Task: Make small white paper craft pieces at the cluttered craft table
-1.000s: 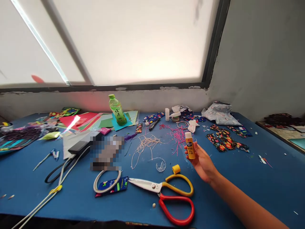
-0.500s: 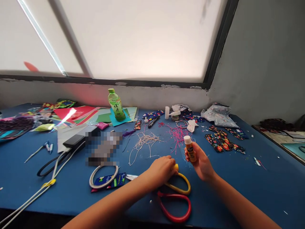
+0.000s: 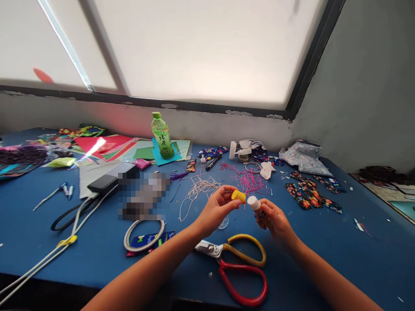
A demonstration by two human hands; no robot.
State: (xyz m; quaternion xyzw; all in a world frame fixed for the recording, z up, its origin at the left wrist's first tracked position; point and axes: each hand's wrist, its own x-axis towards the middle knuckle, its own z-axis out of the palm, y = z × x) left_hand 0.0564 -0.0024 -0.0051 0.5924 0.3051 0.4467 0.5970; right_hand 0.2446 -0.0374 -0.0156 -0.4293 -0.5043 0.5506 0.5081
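My left hand (image 3: 218, 208) pinches a small yellow cap (image 3: 238, 196) between thumb and fingers, lifted above the blue table (image 3: 324, 242). Right beside it, my right hand (image 3: 274, 220) is wrapped round an orange glue stick (image 3: 256, 205), whose white tip tilts toward the cap. Cap and tip are a short gap apart. Below both hands lie scissors (image 3: 238, 270) with one yellow and one red handle.
A green bottle (image 3: 162, 135) stands on coloured paper sheets (image 3: 113, 149) at the back. Pink and white cords (image 3: 223, 183), floral fabric strips (image 3: 311, 194), a white hoop (image 3: 144, 235), a black marker (image 3: 212, 162) and white cables (image 3: 39, 265) lie around. A grey wall rises on the right.
My left hand came in, picked the yellow cap up from beside the scissors and raised it. My right hand tilted the glue stick toward it.
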